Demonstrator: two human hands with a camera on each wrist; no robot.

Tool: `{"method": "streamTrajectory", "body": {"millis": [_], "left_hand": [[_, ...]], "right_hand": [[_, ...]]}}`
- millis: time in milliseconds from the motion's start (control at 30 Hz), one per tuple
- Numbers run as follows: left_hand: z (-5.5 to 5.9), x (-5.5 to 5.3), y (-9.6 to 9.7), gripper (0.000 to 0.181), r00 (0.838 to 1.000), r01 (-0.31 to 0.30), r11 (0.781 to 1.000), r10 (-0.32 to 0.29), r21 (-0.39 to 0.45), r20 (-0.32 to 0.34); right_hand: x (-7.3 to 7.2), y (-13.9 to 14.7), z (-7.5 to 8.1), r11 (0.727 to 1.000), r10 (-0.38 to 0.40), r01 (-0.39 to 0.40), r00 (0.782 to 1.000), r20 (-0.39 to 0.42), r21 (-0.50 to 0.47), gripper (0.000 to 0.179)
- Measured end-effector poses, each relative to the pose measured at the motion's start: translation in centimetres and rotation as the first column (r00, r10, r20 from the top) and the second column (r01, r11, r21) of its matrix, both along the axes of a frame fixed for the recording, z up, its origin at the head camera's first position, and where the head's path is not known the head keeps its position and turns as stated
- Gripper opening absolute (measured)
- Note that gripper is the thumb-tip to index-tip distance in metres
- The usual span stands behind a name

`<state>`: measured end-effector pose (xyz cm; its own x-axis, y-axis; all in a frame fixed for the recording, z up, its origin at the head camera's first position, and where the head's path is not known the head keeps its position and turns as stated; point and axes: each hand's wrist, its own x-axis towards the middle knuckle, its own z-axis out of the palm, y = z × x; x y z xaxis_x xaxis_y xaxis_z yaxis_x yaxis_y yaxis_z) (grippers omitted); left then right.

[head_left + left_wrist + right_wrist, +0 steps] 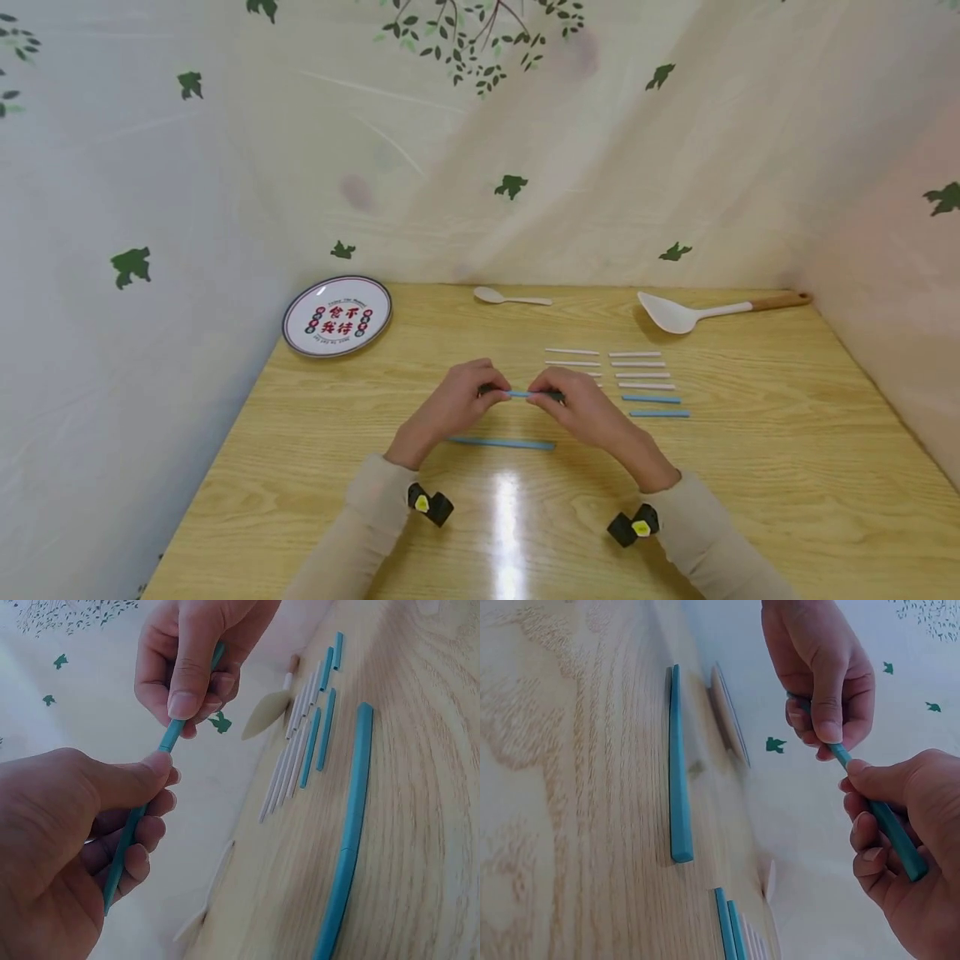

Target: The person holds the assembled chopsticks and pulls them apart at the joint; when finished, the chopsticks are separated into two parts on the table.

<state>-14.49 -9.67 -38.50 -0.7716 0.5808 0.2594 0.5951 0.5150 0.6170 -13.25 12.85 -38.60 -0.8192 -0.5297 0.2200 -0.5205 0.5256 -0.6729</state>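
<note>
A blue chopstick (518, 393) is held above the table by both hands, which are close together. My left hand (461, 396) grips one half, thumb on top and fingers curled beneath. My right hand (581, 404) pinches the other half in the same way. In the left wrist view a thin seam crosses the chopstick between the two thumbs. Below the hands a second blue chopstick (510, 443) lies on the table; the left wrist view shows a seam in it too.
Right of the hands lie rows of short white sticks (636, 364) and short blue sticks (660, 413). A plate (300, 333) leans at the back left. A small spoon (491, 295) and a wooden-handled ladle (671, 315) lie along the back near the patterned cloth (420, 167).
</note>
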Motion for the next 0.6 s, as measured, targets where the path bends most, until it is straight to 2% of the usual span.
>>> {"method": "streamTrajectory", "body": {"millis": [200,367,467,600], "left_hand": [[0.1,-0.1,-0.6,0.01,1.0,0.011,1.0,-0.011,0.008,0.006],[0.2,0.0,-1.1,0.012,0.999,0.037,0.998,-0.038,0.042,0.038],[0.2,0.1,-1.2,0.012,0.998,0.032,0.998,-0.035,0.06,0.046],[0.2,0.1,-1.1,0.01,1.0,0.018,0.998,-0.019,0.062,0.015]], "right_hand": [[-0.1,-0.1,0.0,1.0,0.009,-0.009,1.0,-0.002,-0.025,0.006],[-0.3,0.0,-0.1,0.994,0.015,-0.01,0.999,0.046,-0.112,0.007],[-0.4,0.0,-0.2,0.989,0.017,-0.007,0.998,0.064,-0.148,0.008],[-0.3,-0.1,-0.2,0.989,0.005,0.004,0.998,0.056,-0.148,0.008]]}}
